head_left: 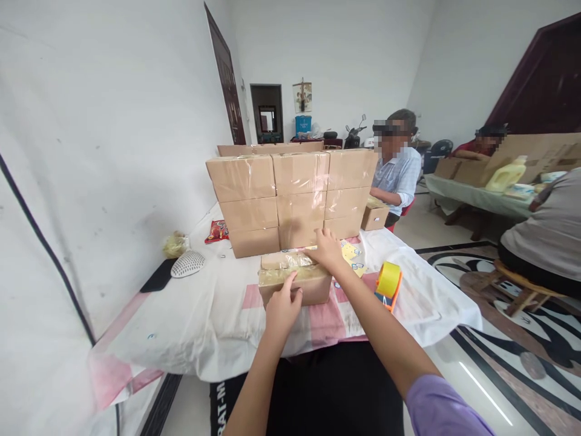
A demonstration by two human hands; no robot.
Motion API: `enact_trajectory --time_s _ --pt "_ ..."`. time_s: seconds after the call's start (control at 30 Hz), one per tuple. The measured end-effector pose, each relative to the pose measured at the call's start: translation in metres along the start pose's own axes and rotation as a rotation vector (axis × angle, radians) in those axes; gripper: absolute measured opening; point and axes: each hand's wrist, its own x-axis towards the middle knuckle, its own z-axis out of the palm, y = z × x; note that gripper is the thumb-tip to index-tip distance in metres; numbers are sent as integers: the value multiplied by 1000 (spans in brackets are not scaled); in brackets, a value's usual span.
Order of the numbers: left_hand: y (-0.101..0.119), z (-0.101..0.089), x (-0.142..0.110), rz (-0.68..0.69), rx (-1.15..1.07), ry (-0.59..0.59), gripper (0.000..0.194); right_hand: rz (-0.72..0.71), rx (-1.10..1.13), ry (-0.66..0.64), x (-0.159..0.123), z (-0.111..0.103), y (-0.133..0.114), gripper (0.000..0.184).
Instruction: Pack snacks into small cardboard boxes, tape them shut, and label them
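A small closed cardboard box [313, 289] sits on the cloth-covered table before me, with shiny clear tape across its top. My left hand [284, 307] grips its near side, index finger up on the taped edge and thumb apart from it; the other fingers are partly hidden. Over the far right part of the top, my right hand [325, 248] holds the box with bent fingers, its thumb lying toward the tape. To the right, a tape dispenser [389, 287] with a yellow roll and orange frame lies on the cloth, touched by neither hand.
Stacked taped boxes [299, 209] form a wall behind the small box. A white perforated object [188, 264], a black flat item [157, 275] and a red packet [216, 231] lie leftward. One person [397, 166] sits beyond the stack; others sit at another table [476, 195] rightward.
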Motion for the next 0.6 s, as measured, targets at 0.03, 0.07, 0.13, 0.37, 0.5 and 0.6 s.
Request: enact_trajectory --time_s 0.03,0.07,0.13,0.37,0.5,0.6 --pt "-1 0 0 3 -15 -2 54 -27 34 -27 -5 -3 9 72" --pt "-3 0 -1 8 -29 -4 53 -64 66 -66 -11 -6 18 67" --pt "-8 -2 -3 26 -52 -6 50 -147 156 -181 -31 -11 36 70" --pt "-43 -3 -10 139 -130 4 52 -233 360 -304 -107 0 54 135" --pt "-78 10 -16 180 -266 148 59 -244 464 -53 -123 4 57 105" --pt "-114 14 -20 171 -216 229 45 -218 649 163 -123 -16 75 87"
